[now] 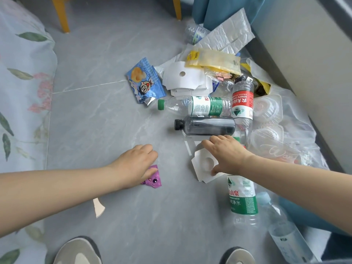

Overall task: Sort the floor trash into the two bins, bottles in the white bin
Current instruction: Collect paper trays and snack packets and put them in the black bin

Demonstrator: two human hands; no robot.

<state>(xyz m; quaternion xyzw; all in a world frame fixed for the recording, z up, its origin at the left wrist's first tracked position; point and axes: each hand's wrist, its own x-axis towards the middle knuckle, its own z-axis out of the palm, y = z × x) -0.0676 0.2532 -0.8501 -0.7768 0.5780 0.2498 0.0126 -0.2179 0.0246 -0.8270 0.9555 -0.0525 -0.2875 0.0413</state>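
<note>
Bare forearms reach in from 8 and 4 o'clock, with two shoes (78, 252) below them at 6. The left hand (137, 164) sits knuckles-up over a purple wrapper (153, 180) just left of centre, fingers curled down. The wrapper pokes out from under the thumb side, but I cannot tell whether the hand grips it. The right hand (226, 155) grips a white card (202, 166) (the one with a round hole) just right of centre, fingers arched over its far edge and thumb on its near edge.

All the bottles lie on the grey floor (104, 121). A black bottle (205, 125) lies just beyond the right fingers, cap towards 9. A green-cap bottle (200, 106) lies beside it on the 12 side, turned the same way. A red-label bottle (242, 103) lies across their bases at 3. A green-label bottle (243, 201) runs from under the right wrist towards 5, and a clear bottle (285, 235) lies near the corner at 5. Another bottle (196, 33) shows at 1, partly under a crinkled white bag (228, 35).

A blue snack bag (144, 80) lies at 12, beside a stack of cards (182, 77), with a yellow bag (215, 60) beyond the stack. Clear trays (266, 109) are heaped at 3.
</note>
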